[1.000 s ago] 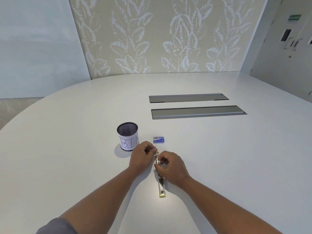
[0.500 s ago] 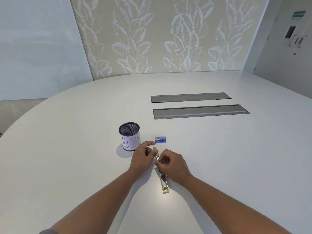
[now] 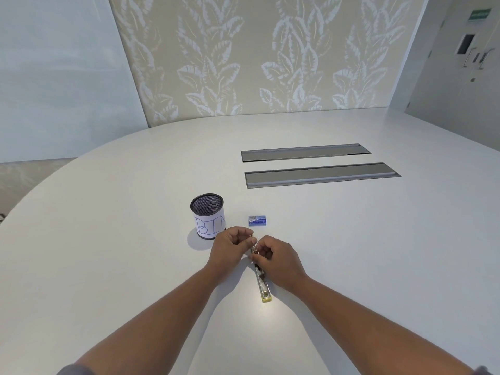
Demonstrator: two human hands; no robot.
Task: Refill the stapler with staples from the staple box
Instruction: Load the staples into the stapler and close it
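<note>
Wide bare desk [image 3: 108, 239] all around. Stapler [image 3: 262, 282] lies mid-desk, long axis running near-to-far, yellow end toward the near edge. Left hand [image 3: 230, 250] and right hand [image 3: 278, 262] pinch its far end. Staple box [image 3: 258, 220] just beyond.

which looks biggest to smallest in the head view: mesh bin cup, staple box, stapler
1. mesh bin cup
2. stapler, long and thin, partly hidden by the hands, nearer the camera, so unsure against the cup
3. staple box

mesh cup [image 3: 207, 215]: "BIN" | staple box [image 3: 258, 220]: print unreadable | green sign [image 3: 480, 14]: unreadable
</note>
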